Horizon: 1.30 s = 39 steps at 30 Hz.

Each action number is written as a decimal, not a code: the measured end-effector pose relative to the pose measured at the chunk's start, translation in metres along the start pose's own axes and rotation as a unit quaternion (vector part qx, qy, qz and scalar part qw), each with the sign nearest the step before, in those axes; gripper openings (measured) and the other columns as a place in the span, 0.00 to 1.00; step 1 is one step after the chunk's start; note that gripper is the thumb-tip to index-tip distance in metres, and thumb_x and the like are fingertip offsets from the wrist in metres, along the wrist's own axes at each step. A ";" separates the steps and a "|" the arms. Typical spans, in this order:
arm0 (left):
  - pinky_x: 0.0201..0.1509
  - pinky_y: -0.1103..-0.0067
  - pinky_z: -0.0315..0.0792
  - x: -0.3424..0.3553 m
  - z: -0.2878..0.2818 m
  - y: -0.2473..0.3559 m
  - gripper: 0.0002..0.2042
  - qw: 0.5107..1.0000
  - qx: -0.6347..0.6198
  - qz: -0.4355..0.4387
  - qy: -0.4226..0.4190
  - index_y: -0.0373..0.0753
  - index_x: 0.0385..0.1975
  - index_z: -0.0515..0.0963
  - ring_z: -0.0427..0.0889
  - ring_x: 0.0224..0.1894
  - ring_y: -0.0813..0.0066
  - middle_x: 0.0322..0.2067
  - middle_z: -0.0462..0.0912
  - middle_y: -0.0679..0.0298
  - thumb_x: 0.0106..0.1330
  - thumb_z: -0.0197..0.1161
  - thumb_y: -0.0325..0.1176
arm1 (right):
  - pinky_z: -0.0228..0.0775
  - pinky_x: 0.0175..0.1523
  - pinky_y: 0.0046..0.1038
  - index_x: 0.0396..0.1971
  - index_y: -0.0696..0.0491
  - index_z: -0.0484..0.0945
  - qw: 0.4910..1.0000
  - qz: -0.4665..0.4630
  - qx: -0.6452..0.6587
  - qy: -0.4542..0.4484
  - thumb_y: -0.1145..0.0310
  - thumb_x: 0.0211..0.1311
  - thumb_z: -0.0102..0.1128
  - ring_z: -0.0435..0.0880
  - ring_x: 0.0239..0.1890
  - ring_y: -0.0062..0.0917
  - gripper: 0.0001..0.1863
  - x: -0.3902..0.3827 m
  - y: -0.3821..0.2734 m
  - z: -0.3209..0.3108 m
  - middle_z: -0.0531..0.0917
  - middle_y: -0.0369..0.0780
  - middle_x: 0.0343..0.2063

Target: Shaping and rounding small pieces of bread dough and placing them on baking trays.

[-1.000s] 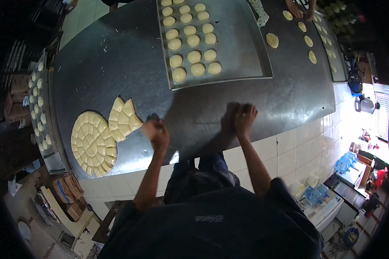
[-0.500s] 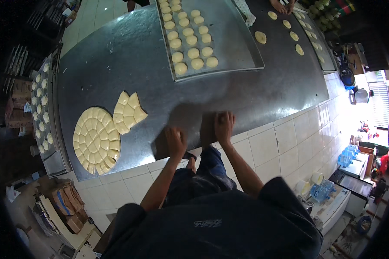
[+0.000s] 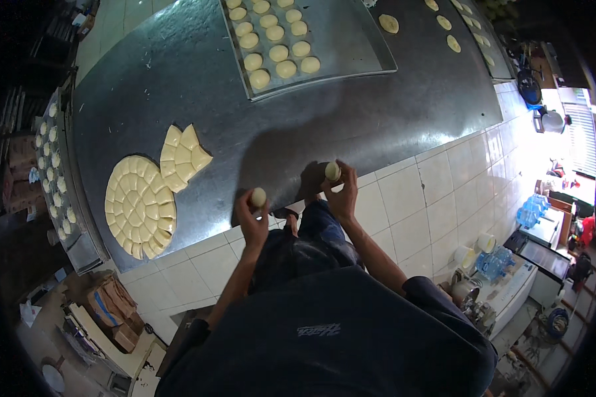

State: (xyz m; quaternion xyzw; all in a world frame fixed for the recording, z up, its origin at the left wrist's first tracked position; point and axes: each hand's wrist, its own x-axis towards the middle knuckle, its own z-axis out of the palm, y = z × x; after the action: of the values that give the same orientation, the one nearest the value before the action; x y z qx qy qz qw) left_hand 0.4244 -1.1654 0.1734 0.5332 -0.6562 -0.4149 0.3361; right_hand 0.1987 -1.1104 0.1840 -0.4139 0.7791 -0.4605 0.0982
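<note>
Near the front edge of the dark metal table (image 3: 377, 126), my left hand (image 3: 253, 221) grips a small round dough ball (image 3: 258, 196) in its fingers. A second dough ball (image 3: 332, 171) is held by my right hand (image 3: 343, 192), a little farther right. Both balls are pale yellow and smooth. To the left lies a large dough round (image 3: 141, 206), scored into many pieces. Beside it sits a smaller cut section of dough (image 3: 184, 157). Ahead of me, a metal tray (image 3: 351, 53) carries rows of dough balls along its left side.
Several flattened dough pieces (image 3: 389, 24) lie at the far right of the table, beside another tray (image 3: 503, 69). On the left stands a tray of topped dough pieces (image 3: 79, 248). Cardboard boxes (image 3: 109, 308) are at lower left; blue water bottles (image 3: 493, 263) stand at right.
My hands, earlier closed over the tabletop, have turned and lifted, and a dough ball now shows in each. The view has shifted, and the co-worker's hands at the far right are out of sight.
</note>
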 end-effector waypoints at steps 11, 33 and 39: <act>0.50 0.74 0.74 0.122 0.047 0.059 0.26 0.975 -0.148 0.006 -0.165 0.34 0.56 0.67 0.77 0.49 0.67 0.49 0.74 0.54 0.60 0.67 0.33 | 0.59 0.59 0.35 0.52 0.52 0.71 0.986 -0.016 -0.032 -0.160 0.62 0.40 0.76 0.70 0.52 0.39 0.36 0.069 -0.020 0.030 0.71 0.45 0.49; 0.26 0.72 0.65 0.131 0.085 0.014 0.06 0.983 0.143 0.007 0.116 0.38 0.19 0.72 0.69 0.24 0.62 0.22 0.68 0.58 0.52 0.62 0.30 | 0.69 0.45 0.41 0.48 0.54 0.69 0.993 0.012 -0.117 0.019 0.56 0.46 0.71 0.74 0.47 0.40 0.31 0.643 -0.014 0.301 0.70 0.45 0.46; 0.26 0.70 0.65 0.089 0.058 -0.014 0.05 0.975 0.182 -0.055 0.116 0.38 0.20 0.70 0.70 0.24 0.61 0.22 0.68 0.58 0.48 0.60 0.27 | 0.67 0.49 0.41 0.52 0.59 0.67 0.985 -0.116 -0.099 0.077 0.59 0.50 0.68 0.71 0.50 0.40 0.32 0.552 -0.058 0.283 0.67 0.49 0.49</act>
State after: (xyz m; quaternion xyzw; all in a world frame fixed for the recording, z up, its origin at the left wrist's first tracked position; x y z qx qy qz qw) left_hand 0.3607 -1.2429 0.1359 0.6653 -0.6470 -0.2418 0.2835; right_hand 0.0296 -1.7100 0.1991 -0.4723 0.7730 -0.4197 -0.0573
